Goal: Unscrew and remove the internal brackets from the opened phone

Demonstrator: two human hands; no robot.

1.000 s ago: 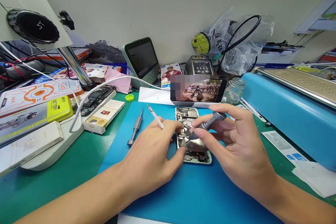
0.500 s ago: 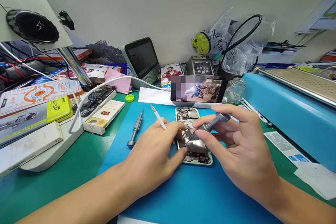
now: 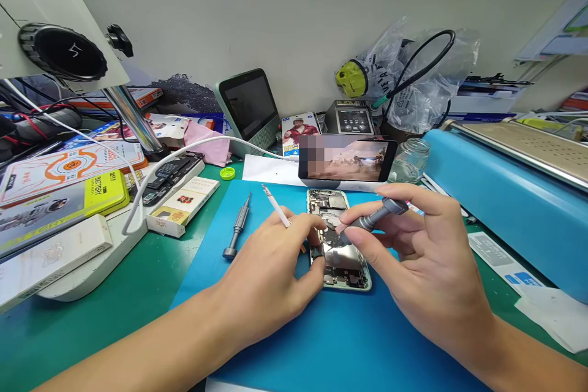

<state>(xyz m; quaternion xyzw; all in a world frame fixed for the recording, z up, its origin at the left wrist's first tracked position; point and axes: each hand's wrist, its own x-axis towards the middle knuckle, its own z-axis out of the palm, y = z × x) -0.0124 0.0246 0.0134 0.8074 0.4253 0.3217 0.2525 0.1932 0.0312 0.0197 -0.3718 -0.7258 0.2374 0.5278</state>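
An opened phone (image 3: 337,260) lies back-off on a blue work mat (image 3: 321,331), its circuit boards and metal shields showing. My right hand (image 3: 413,257) pinches a grey precision screwdriver (image 3: 374,215), with the tip down on the phone's upper middle and a finger resting on the cap. My left hand (image 3: 269,266) is closed on thin white tweezers (image 3: 275,207) and rests against the phone's left edge.
A second grey screwdriver (image 3: 236,226) lies on the mat at left. A phone playing video (image 3: 346,159) stands propped behind the work. A blue machine (image 3: 500,202) is at right. At left are a microscope stand (image 3: 119,110), boxes (image 3: 181,203) and cables. A glass jar (image 3: 411,156) stands behind.
My right hand and the screwdriver have shifted slightly up and right on the phone. The left hand stays nearly still. The video on the propped phone has changed.
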